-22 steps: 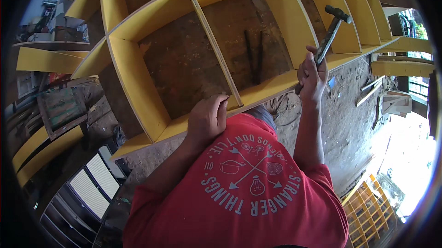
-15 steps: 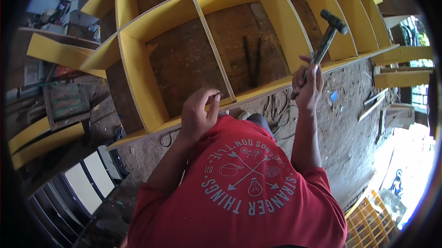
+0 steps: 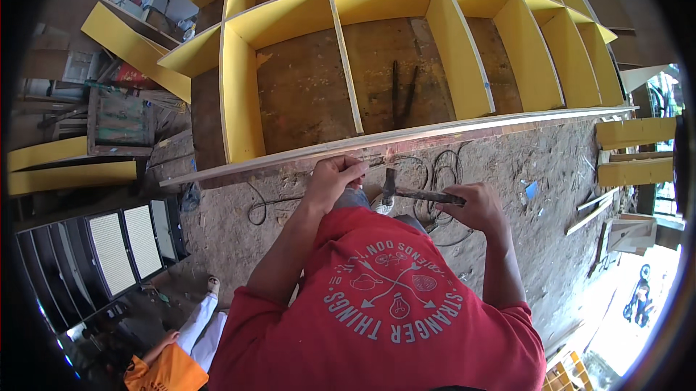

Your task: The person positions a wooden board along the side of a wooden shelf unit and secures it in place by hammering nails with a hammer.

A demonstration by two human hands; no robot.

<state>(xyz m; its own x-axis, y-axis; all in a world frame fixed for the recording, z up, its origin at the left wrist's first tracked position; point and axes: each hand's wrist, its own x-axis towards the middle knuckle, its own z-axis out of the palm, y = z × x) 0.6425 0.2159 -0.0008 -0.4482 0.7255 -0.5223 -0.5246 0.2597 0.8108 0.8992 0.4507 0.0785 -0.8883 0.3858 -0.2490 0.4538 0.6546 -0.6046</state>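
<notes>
My right hand [image 3: 473, 206] is closed around the handle of a hammer [image 3: 428, 196], held low in front of my body. The hammer's head points left, a short way from my left hand [image 3: 335, 184]. That hand is closed, its thumb and fingertips pinched at the near edge of a long board [image 3: 435, 130]. Whatever is between those fingertips is too small to make out. The board runs along the near side of a large yellow frame [image 3: 243, 101] of crossing panels, which form several open compartments.
Two dark, narrow bars [image 3: 403, 90] lie in a compartment. A looped cable [image 3: 449, 166] rests on the dirt floor below. Louvred panels [image 3: 119, 249] stand at left, near a person in orange [image 3: 170, 369]. Yellow boards [image 3: 638, 133] are at right; a wooden frame [image 3: 119, 121] leans far left.
My right hand has brought the hammer down and leftward from its raised position. The near board now shows its edge rather than its yellow face. A person has come into view at lower left.
</notes>
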